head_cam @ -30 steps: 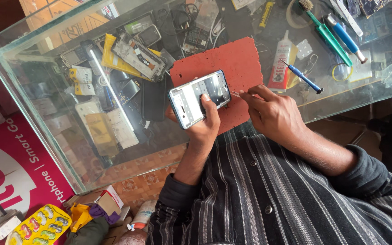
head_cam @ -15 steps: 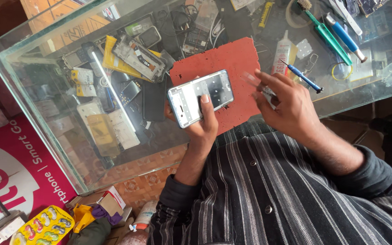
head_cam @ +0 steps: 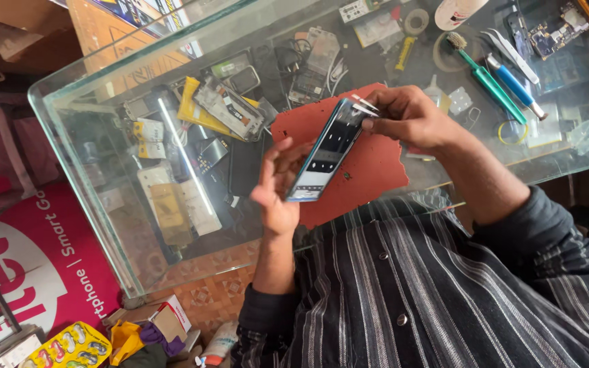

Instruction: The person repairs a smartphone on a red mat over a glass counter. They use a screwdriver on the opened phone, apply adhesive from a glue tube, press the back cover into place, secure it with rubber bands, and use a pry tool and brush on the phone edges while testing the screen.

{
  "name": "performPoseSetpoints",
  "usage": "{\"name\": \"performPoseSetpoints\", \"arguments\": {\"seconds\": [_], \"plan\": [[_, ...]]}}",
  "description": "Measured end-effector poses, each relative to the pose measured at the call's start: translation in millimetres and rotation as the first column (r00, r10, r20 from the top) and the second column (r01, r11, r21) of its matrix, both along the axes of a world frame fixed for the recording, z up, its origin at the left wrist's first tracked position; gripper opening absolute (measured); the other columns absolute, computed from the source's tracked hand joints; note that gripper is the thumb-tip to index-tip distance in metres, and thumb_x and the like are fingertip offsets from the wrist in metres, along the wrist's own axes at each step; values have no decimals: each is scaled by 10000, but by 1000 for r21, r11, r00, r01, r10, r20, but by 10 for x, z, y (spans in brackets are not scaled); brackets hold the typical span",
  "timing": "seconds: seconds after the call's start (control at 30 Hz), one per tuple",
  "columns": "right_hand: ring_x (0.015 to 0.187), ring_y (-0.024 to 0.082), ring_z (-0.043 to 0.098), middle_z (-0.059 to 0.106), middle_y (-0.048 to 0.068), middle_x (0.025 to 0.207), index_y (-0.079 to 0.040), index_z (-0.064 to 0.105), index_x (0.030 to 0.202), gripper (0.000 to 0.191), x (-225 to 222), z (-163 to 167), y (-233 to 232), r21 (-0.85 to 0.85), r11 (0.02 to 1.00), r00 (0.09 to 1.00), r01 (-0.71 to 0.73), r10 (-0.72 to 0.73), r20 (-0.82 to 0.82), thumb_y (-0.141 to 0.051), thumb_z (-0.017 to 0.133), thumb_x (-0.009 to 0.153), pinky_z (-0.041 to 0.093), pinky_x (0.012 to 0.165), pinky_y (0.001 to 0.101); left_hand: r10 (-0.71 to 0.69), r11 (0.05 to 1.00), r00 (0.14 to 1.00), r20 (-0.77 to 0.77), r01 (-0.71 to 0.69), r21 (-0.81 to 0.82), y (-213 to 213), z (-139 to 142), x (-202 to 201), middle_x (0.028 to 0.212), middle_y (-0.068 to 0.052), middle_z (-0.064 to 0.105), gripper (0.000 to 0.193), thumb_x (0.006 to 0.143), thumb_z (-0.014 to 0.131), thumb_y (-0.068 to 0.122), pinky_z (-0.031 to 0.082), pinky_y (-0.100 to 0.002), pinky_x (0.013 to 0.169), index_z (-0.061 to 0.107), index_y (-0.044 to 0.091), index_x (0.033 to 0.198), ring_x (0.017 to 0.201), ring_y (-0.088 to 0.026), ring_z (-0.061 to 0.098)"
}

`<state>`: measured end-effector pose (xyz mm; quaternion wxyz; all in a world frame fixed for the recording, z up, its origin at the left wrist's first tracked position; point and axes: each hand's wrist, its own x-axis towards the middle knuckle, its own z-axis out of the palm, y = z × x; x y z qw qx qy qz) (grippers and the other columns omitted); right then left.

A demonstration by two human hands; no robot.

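Over the glass worktop (head_cam: pixel 103 157), a case with phone shells and spare parts stored under its top, a phone (head_cam: pixel 325 151) is held tilted on edge above a red mat (head_cam: pixel 376 170). The left hand (head_cam: pixel 275 184) props it from below with fingers partly spread, gripping the lower end, while the right hand (head_cam: pixel 407 117) is pinched shut on a thin pair of tweezers (head_cam: pixel 363 107) whose tips meet the phone's upper edge. By the look of it the work sits at an early stage: the phone is whole, screen in place, and nothing has been lifted out onto the mat. Beyond the mat lie a green-handled brush (head_cam: pixel 485 78), a blue-handled tool (head_cam: pixel 516 85), a roll of tape (head_cam: pixel 416 20) and a bare circuit board (head_cam: pixel 550 34). Left of the case stands a pink sign (head_cam: pixel 42 252), with a yellow tray (head_cam: pixel 69 346) low on the patterned floor
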<state>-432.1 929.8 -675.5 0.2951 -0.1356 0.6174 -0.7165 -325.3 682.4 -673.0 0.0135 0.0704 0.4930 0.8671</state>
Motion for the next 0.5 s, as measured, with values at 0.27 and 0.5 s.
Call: {"name": "performPoseSetpoints", "arguments": {"seconds": [0.27, 0.5], "plan": [[936, 86, 673, 736, 46, 1070, 20, 570, 1339, 420, -253, -199, -210, 81, 992, 981, -93, 105, -161, -34, 655, 931, 562, 850, 269, 29, 760, 981, 192, 103, -642, -34, 199, -687, 832, 27, 586, 451, 958, 785, 126, 435, -209, 636, 616, 1, 1357, 711, -37, 518], [778, 217, 688, 701, 91, 951, -58, 661, 1264, 295, 109, -35, 12, 499, 816, 856, 293, 10, -518, -37, 662, 970, 544, 685, 366, 58, 595, 995, 87, 36, -803, 57, 257, -821, 757, -4, 674, 307, 899, 715, 124, 489, -270, 603, 647, 7, 1175, 646, -77, 603]]}}
